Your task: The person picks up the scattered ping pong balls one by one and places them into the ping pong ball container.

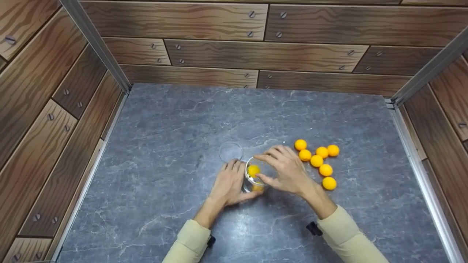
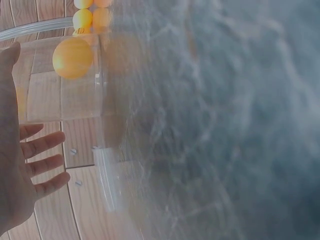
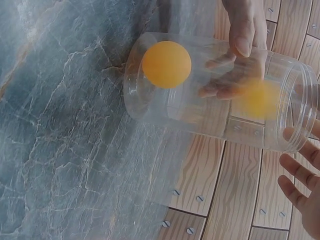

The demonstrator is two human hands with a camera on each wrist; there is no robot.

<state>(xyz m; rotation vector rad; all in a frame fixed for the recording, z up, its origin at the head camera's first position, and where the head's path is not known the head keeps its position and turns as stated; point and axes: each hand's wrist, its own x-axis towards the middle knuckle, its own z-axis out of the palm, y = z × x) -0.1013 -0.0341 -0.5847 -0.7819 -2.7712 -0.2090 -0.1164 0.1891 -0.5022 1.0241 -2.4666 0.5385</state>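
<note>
A clear cylindrical jar (image 1: 248, 184) stands upright on the grey surface. One orange ball (image 3: 166, 64) lies at its bottom; another orange ball (image 3: 257, 99), blurred, is inside near the mouth. My left hand (image 1: 228, 182) is around the jar's left side, its thumb in front and its fingers fairly straight; firm contact cannot be made out. Over the jar's rim hovers my right hand (image 1: 287, 168), fingers spread and holding nothing. In the left wrist view, the left hand's fingers (image 2: 45, 162) are spread beside the jar.
Right of the jar, several orange balls (image 1: 316, 161) lie in a loose cluster. A clear round lid (image 1: 231, 143) lies behind the left hand. Wood-patterned panels (image 1: 212, 22) with metal edging enclose the back and sides of the surface.
</note>
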